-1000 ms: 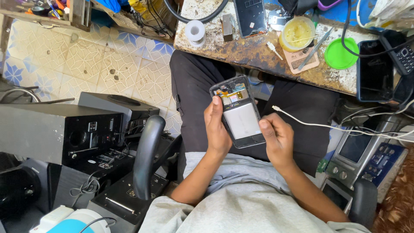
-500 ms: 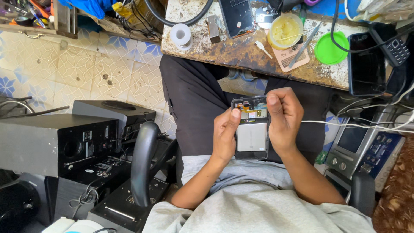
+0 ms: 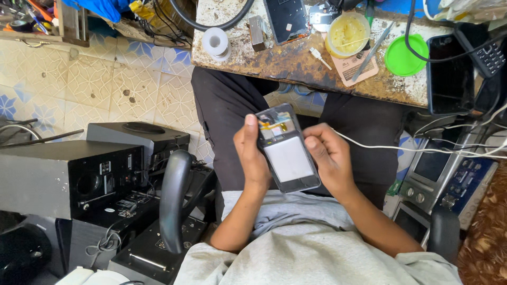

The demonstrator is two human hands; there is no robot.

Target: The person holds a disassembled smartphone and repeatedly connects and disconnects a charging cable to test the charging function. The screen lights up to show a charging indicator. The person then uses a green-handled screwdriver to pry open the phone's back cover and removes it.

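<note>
Above my lap, between the chair and the bench [image 3: 274, 63], I hold an opened phone [image 3: 288, 150] in both hands. Its back cover is off, so the white battery and the circuit board face up toward me. The long axis runs away from my body and leans slightly left: the board end points toward the bench, the battery end toward my chest. My left hand [image 3: 252, 155] is closed on the phone's left edge, thumb lying along the upper left corner. My right hand [image 3: 327, 158] grips the right edge, thumb resting at the rim beside the battery. A white cable [image 3: 401, 149] passes just behind my right hand and runs off to the right. On the bench, well apart from the phone, lie a second phone [image 3: 286, 20], a tape roll [image 3: 216, 42], a yellow tub [image 3: 347, 34] and a green lid [image 3: 404, 55]. Black speakers [image 3: 68, 177] stand on the floor to my left.
</note>
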